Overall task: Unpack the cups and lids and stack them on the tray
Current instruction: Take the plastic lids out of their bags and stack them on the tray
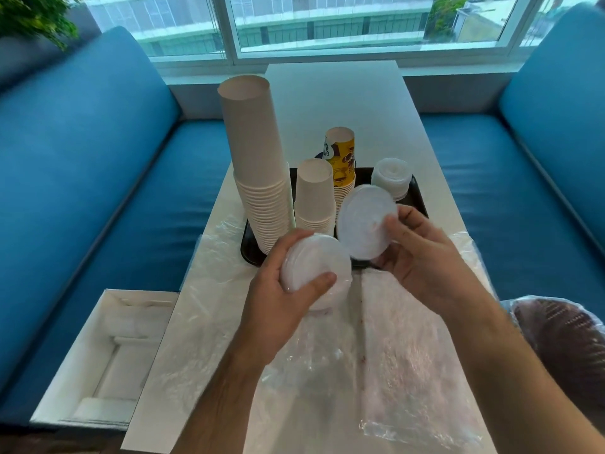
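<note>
Black tray (pixel 420 196) with cup stacks (pixel 262 178)

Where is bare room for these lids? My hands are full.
Free: tray front right corner, before the small lid stack; bare table beyond the tray. Crowded: tray's left, with cup stacks; near table under plastic wrap.

A long white table (pixel 343 103) is set end-on to a wide window (pixel 327 24) with white frames, through which daylight and a pale building are seen. To the left of the table a blue upholstered bench seat (pixel 82 178) is placed, and to its right a matching one (pixel 530 165). Green foliage (pixel 36 14) is seen beyond the left bench, at the far left of the window.
</note>
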